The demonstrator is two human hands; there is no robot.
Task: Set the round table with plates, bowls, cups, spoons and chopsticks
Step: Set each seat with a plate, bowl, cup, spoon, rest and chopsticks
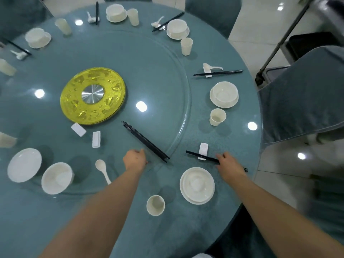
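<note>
1. Our right hand (229, 167) lies at about four o'clock on the round bench (214, 226); its fingers pinch a pair of black chopsticks (202, 156) near their outer end.
2. That pair lies across a white rest (203, 151), tips pointing toward ten o'clock, its far end showing just past the hand.
3. Our left hand (135, 159) sits at about six o'clock on the edge of the glass turntable (158, 75). Its fingers are curled under and hidden from us, so we cannot tell whether they grip anything.
4. Just beside that hand, toward one o'clock, a loose bundle of chopsticks (145, 142) lies on the turntable; we cannot tell if the hand touches it.
5. Below the right hand, a bowl sits on a plate (197, 185), and a cup (155, 205) stands near it toward seven o'clock.
6. At eight o'clock lie a bare plate (24, 165), a bowl (56, 178) and a spoon (102, 170), all apart from each other.
7. Two more white rests (87, 135) lie on the turntable near the gold centre disc (93, 95).
8. At three o'clock a laid place shows bowl on plate (224, 94), cup (217, 117), and chopsticks with spoon on a rest (217, 72).
9. Further laid places ring the bench from nine to one o'clock.
</note>
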